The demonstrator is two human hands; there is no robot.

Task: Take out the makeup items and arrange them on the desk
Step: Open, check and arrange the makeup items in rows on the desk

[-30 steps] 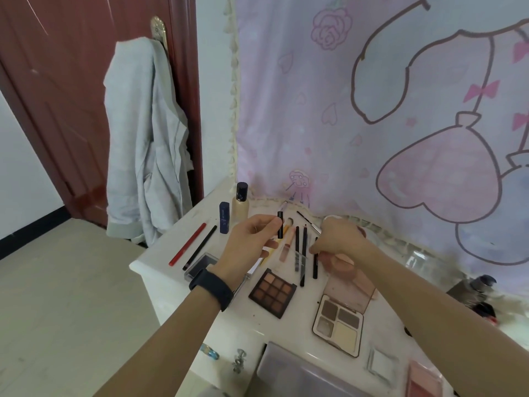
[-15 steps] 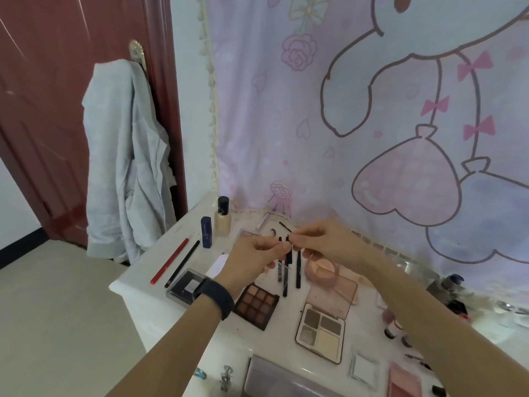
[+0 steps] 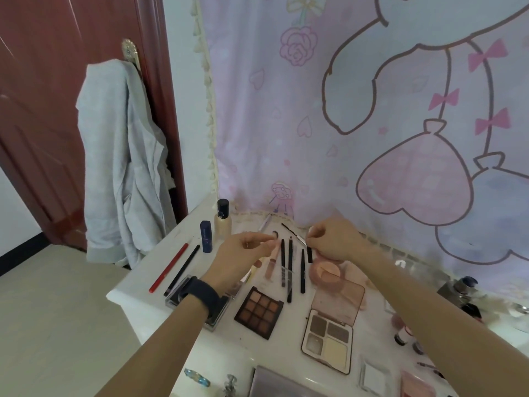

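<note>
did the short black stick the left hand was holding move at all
Yes: the short black stick went from left of the black pencil row to its right end, pinched by the right hand.

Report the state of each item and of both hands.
Left hand, fingers curled, contents unclear.
Right hand, pinches short black pen.
Nine-pan palette, open, lying flat.
Four-pan palette, open, lid raised.
Foundation bottle, upright, capped.
Blue tube, standing upright.
Red pencil, lying flat.
</note>
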